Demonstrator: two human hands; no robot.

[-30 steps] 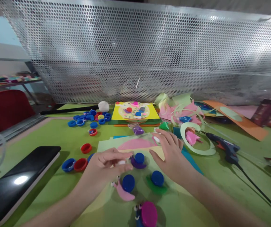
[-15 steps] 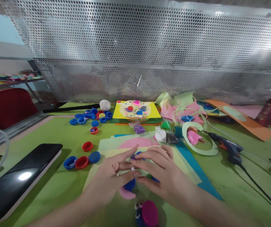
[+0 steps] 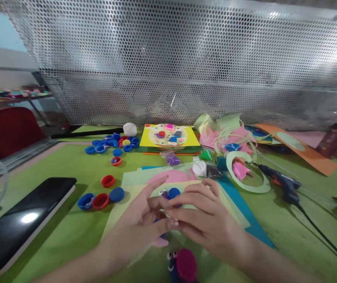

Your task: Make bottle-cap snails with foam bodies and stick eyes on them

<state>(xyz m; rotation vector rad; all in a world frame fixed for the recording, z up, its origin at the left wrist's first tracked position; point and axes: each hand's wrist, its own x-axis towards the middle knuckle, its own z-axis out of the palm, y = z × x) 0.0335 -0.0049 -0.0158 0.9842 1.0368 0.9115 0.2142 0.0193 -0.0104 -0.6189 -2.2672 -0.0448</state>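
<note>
My left hand [image 3: 140, 224] and my right hand [image 3: 205, 220] meet over a pale yellow-green sheet [image 3: 121, 212], fingertips pinched together on something tiny that I cannot make out. Just beyond the fingers sits a purple clay snail with a blue bottle cap [image 3: 171, 193]. A pink clay snail [image 3: 159, 241] is mostly hidden under my left hand. Close to me stands a blue snail with a magenta cap [image 3: 183, 265]. A pink half-disc of paper [image 3: 171, 175] lies under clear film behind them.
Loose caps, blue and red [image 3: 100, 198], lie at left, with more blue caps [image 3: 112, 143] farther back. A black phone [image 3: 21, 220] rests at the left edge. A glue gun [image 3: 280, 182] with its cord lies at right. Paper scraps, clay bags and a yellow craft card [image 3: 168, 137] sit before the perforated metal screen.
My right hand has drawn back from the clear film and joined my left hand; both now pinch together over the snails, covering the green snail and most of the pink one.
</note>
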